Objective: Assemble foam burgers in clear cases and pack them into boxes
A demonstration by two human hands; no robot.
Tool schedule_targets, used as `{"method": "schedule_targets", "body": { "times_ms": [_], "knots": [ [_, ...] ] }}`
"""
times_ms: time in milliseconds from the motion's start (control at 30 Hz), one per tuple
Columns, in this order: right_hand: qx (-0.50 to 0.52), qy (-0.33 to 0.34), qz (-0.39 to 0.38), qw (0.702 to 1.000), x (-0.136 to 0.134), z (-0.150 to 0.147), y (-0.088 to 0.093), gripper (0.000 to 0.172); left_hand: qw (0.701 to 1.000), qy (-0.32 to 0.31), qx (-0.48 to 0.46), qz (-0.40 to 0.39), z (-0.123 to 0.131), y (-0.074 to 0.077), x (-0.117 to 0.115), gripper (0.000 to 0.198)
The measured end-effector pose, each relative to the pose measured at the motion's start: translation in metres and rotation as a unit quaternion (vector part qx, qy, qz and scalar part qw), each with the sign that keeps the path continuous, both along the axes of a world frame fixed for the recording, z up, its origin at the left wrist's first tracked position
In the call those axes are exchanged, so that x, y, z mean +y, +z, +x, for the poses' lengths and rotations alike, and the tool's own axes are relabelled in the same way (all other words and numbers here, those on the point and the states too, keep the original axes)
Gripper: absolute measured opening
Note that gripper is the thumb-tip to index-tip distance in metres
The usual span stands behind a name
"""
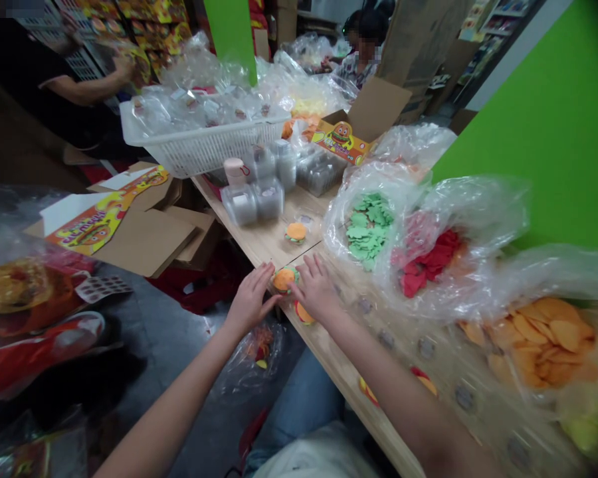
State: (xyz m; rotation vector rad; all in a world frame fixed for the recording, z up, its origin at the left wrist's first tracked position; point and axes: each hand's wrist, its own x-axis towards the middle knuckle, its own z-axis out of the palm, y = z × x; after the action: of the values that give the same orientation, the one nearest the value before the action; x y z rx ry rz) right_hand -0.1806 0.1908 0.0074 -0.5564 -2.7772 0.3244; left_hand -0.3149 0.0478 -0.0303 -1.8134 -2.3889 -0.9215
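My left hand (252, 297) and right hand (320, 287) cup a small layered burger (284, 280) on the bench (259, 242), left of the bag of green pieces (336, 216) and nearer me. Fingers loosely bent, thumbs apart; I can't tell whether either hand actually grips. It looks light, soft and bendy, so I'd take it by opposite edges, pressing gently to keep layers aligned. My fingers hide part of its rim; the lower layers are unclear.
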Motion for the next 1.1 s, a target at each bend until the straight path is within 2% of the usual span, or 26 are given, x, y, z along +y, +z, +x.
{"method": "schedule_targets", "body": {
  "times_ms": [133,300,400,467,533,633,700,767,867,933,1000,1067,1100],
  "knots": [
    [-0.031,0.034,0.005,0.999,-0.006,0.018,0.002,0.030,0.996,-0.041,0.057,-0.063,0.004,-0.003,-0.004,0.059],
    [-0.039,0.039,-0.006,0.998,-0.016,0.024,-0.004,0.038,0.988,-0.040,0.095,-0.111,0.005,-0.003,0.002,0.065],
    [0.001,0.043,-0.011,0.999,-0.002,0.027,0.002,0.035,0.984,-0.049,0.111,-0.127,0.000,0.001,0.006,0.066],
    [0.039,-0.004,-0.017,0.999,0.029,0.027,0.014,0.028,0.983,-0.059,0.120,-0.123,-0.007,0.002,0.007,0.064],
    [0.065,-0.104,-0.011,0.992,0.077,0.023,0.031,0.029,0.985,-0.064,0.123,-0.104,-0.013,0.003,0.007,0.063],
    [0.016,-0.235,0.044,0.971,0.156,0.007,0.045,0.029,0.989,-0.055,0.115,-0.068,-0.013,0.008,0.004,0.061],
    [-0.040,-0.257,0.056,0.964,0.193,-0.004,0.038,0.026,0.995,-0.024,0.092,-0.037,-0.003,0.014,0.002,0.052],
    [-0.064,-0.255,0.044,0.964,0.209,-0.012,0.021,0.022,0.998,0.022,0.053,-0.011,0.015,0.020,0.002,0.037],
    [-0.057,-0.251,0.042,0.965,0.200,-0.016,0.003,0.020,0.998,0.046,0.029,-0.044,0.045,0.028,0.010,0.034],
    [-0.033,-0.239,0.053,0.969,0.186,-0.012,0.004,0.019,0.993,0.036,0.052,-0.100,0.061,0.029,0.019,0.044],
    [0.031,-0.233,0.033,0.971,0.172,-0.004,0.014,0.017,0.987,0.031,0.074,-0.137,0.072,0.028,0.027,0.048],
    [0.143,-0.251,-0.052,0.956,0.156,0.010,0.027,0.016,0.987,0.024,0.071,-0.140,0.078,0.024,0.032,0.040],
    [0.201,-0.259,-0.127,0.936,0.147,0.020,0.032,0.018,0.989,0.022,0.060,-0.132,0.079,0.021,0.033,0.035]
  ]
}}
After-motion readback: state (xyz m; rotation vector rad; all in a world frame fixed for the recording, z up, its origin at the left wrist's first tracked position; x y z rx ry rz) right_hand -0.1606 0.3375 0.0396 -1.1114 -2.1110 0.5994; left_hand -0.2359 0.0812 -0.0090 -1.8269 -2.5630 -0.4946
